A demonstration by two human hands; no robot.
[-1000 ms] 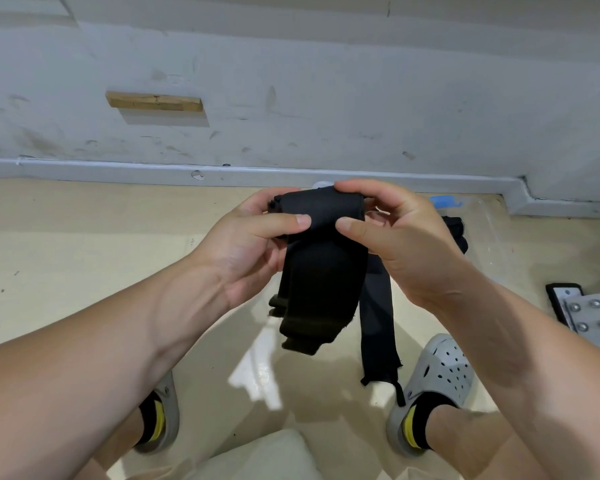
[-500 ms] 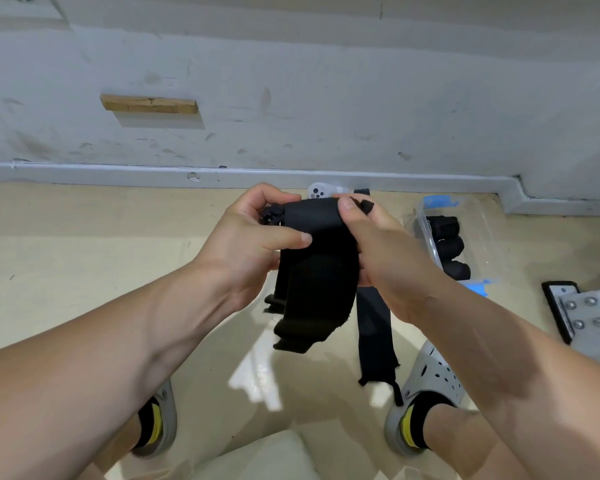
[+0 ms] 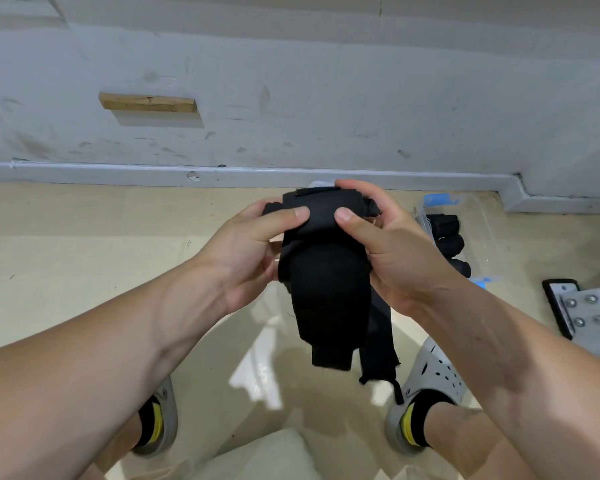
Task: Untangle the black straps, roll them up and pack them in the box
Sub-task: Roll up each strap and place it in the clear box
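black strap (image 3: 326, 289) in curled fingers (image 3: 368, 190)

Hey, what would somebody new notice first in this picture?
Dead centre, the left hand and right hand pinch the top of a black strap, its loose ends dangling above the floor. To the right, a clear box on the floor holds rolled straps.

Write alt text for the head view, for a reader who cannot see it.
The left hand and right hand grip a partly rolled black strap, its loose ends hanging above the floor. To the right, a clear box holds rolled straps.
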